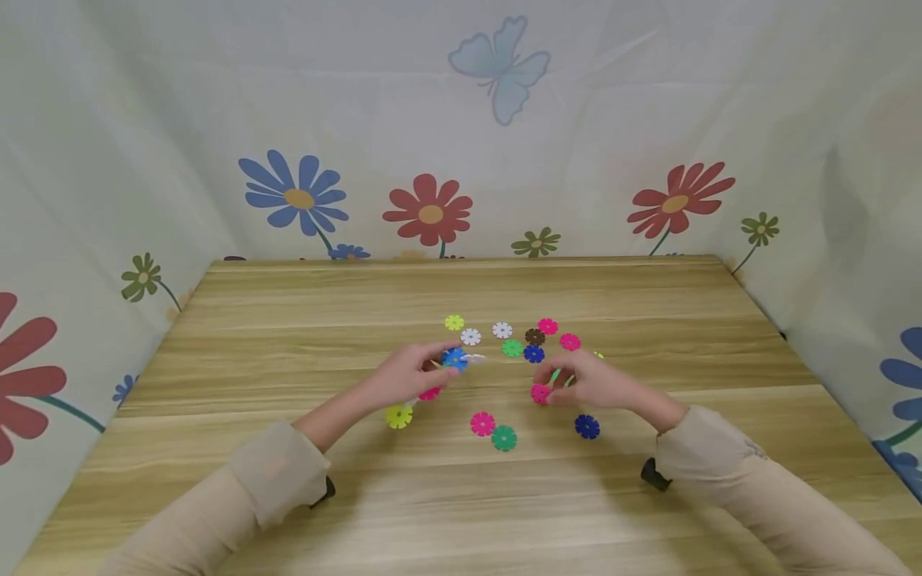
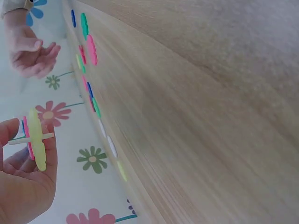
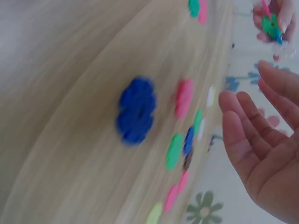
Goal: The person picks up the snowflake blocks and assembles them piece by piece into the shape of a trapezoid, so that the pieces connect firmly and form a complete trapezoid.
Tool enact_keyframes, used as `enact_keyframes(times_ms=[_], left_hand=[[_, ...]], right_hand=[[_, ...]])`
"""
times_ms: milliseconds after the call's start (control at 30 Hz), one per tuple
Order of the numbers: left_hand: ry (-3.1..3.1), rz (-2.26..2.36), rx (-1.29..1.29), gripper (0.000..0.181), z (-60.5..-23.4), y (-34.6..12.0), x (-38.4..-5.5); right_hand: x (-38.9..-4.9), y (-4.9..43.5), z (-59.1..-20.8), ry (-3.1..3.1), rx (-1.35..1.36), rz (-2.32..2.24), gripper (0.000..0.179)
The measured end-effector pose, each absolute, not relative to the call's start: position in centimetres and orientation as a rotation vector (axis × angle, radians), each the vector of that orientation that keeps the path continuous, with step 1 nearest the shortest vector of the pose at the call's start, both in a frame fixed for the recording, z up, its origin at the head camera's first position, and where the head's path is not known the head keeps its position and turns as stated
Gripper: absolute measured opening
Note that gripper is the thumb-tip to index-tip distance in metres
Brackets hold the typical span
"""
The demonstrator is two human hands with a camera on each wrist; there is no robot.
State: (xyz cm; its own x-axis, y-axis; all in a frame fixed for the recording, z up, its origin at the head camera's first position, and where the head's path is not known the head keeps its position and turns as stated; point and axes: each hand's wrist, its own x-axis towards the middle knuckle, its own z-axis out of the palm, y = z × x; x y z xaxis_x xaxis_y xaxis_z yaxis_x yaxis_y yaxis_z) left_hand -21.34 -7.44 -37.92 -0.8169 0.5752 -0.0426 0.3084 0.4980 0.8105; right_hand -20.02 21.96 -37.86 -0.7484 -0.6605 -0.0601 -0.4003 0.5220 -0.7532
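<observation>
In the head view my left hand point(image 1: 406, 376) grips a small cluster of interlocked, notched plastic flower discs, with a blue disc point(image 1: 454, 359) at its fingertips and a yellow disc point(image 1: 398, 416) below the palm. Pink, green and white pieces also belong to this cluster, partly hidden by the fingers. From the left wrist, the yellow disc point(image 2: 37, 144) shows edge-on, crossed by a white one. Over the right part of the scattered discs hovers my right hand point(image 1: 587, 380), fingers loosely bent and holding nothing. Beneath its fingertips a pink disc point(image 1: 540, 394) lies on the table.
Nearer me on the wooden table point(image 1: 360, 496) lie a pink disc point(image 1: 483, 424), a teal disc point(image 1: 504, 438) and a dark blue disc point(image 1: 587, 426). Several more discs lie beyond the hands, among them a brown disc point(image 1: 535, 337). A flower-printed curtain point(image 1: 346, 104) surrounds the table.
</observation>
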Motion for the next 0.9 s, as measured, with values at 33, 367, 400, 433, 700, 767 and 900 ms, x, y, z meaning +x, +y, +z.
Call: enact_keyframes(times_ms=[33, 367, 400, 433, 700, 767, 900], left_hand=[[2.441, 1.230, 0.739, 0.047, -38.0, -7.5, -21.4], [2.486, 1.214, 0.729, 0.046, -38.0, -7.8, -21.6], [2.484, 1.217, 0.732, 0.046, -38.0, -7.8, -21.6], [2.483, 1.218, 0.733, 0.046, -38.0, -7.8, -21.7], [2.497, 1.207, 0.743, 0.046, -38.1, -7.9, -21.8], [2.500, 1.205, 0.747, 0.045, -38.2, -7.9, -21.8], [2.501, 1.204, 0.757, 0.045, -38.3, -7.8, -21.9]], right_hand=[[-20.1, 22.4, -38.0, 2.415, -0.872, -1.043, 0.024], [-20.3, 25.9, -39.5, 2.378, -0.829, -0.885, 0.025], [-20.2, 26.1, -39.6, 2.378, -0.823, -0.870, 0.026], [-20.2, 26.3, -39.7, 2.375, -0.806, -0.855, 0.026], [-19.7, 27.1, -40.9, 2.380, -0.845, -0.785, 0.031], [-19.7, 27.2, -41.2, 2.391, -0.864, -0.777, 0.029], [-19.6, 27.3, -41.6, 2.412, -0.877, -0.766, 0.025]])
